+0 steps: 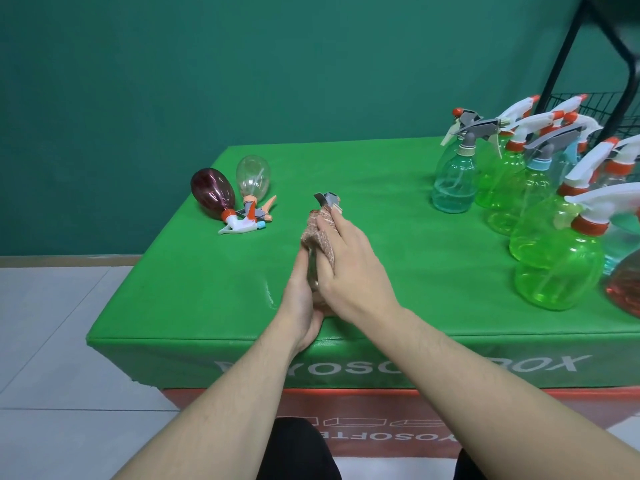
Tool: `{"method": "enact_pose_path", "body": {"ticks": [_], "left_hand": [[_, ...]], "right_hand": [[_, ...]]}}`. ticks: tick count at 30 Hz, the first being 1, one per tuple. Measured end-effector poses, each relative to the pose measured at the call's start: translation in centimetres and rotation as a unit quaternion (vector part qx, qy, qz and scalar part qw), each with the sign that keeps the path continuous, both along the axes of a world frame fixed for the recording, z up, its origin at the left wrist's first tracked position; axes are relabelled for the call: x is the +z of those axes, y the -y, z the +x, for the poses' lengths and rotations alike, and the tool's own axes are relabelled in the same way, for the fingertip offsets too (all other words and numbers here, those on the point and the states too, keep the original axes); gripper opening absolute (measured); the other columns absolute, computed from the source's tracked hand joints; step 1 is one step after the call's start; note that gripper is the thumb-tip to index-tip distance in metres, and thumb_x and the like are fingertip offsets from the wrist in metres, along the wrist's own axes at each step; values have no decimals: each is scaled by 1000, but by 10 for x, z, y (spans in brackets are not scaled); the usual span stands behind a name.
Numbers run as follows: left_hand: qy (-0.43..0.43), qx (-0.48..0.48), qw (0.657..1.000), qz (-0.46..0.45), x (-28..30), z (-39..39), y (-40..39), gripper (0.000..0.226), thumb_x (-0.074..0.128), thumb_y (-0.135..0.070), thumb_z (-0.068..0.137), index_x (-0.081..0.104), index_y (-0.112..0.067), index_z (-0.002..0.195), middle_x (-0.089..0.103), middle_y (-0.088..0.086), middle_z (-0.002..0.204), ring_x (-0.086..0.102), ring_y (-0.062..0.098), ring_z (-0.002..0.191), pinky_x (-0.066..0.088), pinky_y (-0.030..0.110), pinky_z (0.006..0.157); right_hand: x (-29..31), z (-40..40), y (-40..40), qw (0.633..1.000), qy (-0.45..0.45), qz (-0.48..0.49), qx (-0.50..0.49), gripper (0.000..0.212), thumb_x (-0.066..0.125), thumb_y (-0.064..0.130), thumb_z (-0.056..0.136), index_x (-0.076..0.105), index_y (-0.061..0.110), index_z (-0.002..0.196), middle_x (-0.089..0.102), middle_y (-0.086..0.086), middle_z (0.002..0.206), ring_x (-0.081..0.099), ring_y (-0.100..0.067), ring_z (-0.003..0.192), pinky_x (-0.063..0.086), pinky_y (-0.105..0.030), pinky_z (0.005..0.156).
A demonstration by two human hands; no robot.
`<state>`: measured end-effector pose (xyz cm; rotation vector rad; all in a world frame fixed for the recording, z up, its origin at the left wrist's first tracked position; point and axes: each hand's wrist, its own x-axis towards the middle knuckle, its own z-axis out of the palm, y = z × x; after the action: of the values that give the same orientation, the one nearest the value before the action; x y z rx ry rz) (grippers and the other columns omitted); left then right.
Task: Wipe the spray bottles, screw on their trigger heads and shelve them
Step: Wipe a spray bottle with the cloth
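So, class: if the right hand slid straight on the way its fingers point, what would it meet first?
The right hand points up-left along the cloth wrapped round the bottle. Beyond it, the bottle's grey trigger head comes first; past that the green box top looks free.

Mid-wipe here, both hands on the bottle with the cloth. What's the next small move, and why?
Probably keep rubbing the cloth along the held bottle. The right hand presses the cloth on it while the left hand grips it from below, and its grey trigger head already looks fitted, so finishing the wipe comes before shelving.
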<state>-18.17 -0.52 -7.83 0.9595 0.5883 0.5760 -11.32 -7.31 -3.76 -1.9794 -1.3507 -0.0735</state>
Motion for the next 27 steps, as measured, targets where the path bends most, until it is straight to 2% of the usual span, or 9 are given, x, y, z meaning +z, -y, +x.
{"method": "enact_pose_path", "body": {"ticks": [3, 5, 7, 10, 13, 16, 20, 25, 27], "left_hand": [[-5, 1, 1000, 13, 1, 3, 1, 57, 27, -64, 105, 68, -31, 130, 74, -4, 125, 72, 8, 111, 58, 25, 77], [-5, 4, 1000, 21, 0, 5, -1, 61, 29, -67, 102, 63, -29, 136, 73, -3, 128, 69, 10, 117, 57, 22, 78], [-7, 9, 1000, 24, -2, 6, -3, 70, 40, -73, 94, 60, -25, 140, 72, 2, 130, 68, 16, 121, 55, 27, 86], [2, 15, 1000, 13, -5, 5, -4, 100, 70, -81, 72, 53, -17, 146, 67, 12, 136, 64, 26, 127, 51, 39, 103], [25, 10, 1000, -3, -7, 4, -5, 109, 81, -77, 66, 49, -12, 148, 64, 18, 139, 62, 32, 130, 45, 49, 114], [46, 21, 999, -17, -11, 4, -9, 109, 83, -71, 70, 44, -10, 151, 62, 22, 140, 61, 37, 129, 45, 54, 114], [57, 16, 997, -50, -10, 2, -9, 109, 82, -69, 71, 42, -7, 151, 62, 26, 138, 62, 42, 127, 56, 53, 101], [35, -13, 999, -26, -1, -1, -3, 77, 58, -59, 92, 55, -3, 145, 63, 23, 138, 59, 36, 132, 44, 50, 115], [23, -19, 999, -14, 0, 0, -2, 63, 53, -52, 98, 58, -7, 142, 65, 18, 137, 62, 30, 129, 47, 45, 112]], "right_hand": [[-10, 1, 11, 999, 25, 8, 19, 69, 22, 39, 94, 32, 15, 157, 20, -6, 167, 15, -23, 154, 12, -37, 126], [-17, 0, 19, 999, 41, 8, 29, 68, 23, 38, 96, 27, 13, 159, 14, -7, 168, 7, -24, 155, 10, -40, 126], [-24, -1, 27, 997, 59, -1, 40, 67, 25, 38, 98, 21, 14, 161, 8, -7, 169, -1, -23, 156, 10, -42, 127], [-36, -6, 40, 995, 82, -19, 52, 68, 27, 39, 100, 9, 17, 162, -3, -6, 170, -10, -22, 156, 11, -48, 126], [-45, -8, 52, 991, 115, -36, 60, 69, 29, 39, 100, 6, 17, 161, -6, -7, 169, -12, -26, 155, 14, -52, 125], [-51, -12, 59, 986, 145, -48, 69, 69, 32, 36, 99, 11, 14, 161, -3, -11, 169, -9, -31, 156, 18, -56, 123], [-56, -14, 65, 981, 174, -46, 71, 71, 36, 35, 97, 13, 15, 161, 0, -11, 169, -5, -32, 156, 19, -56, 123], [-49, -12, 55, 990, 128, -11, 61, 68, 36, 34, 97, 22, 14, 160, 9, -10, 169, -1, -30, 156, 20, -53, 123], [-39, -8, 47, 994, 93, -6, 50, 68, 32, 36, 96, 22, 14, 160, 10, -9, 169, -1, -27, 156, 17, -49, 125]]}}
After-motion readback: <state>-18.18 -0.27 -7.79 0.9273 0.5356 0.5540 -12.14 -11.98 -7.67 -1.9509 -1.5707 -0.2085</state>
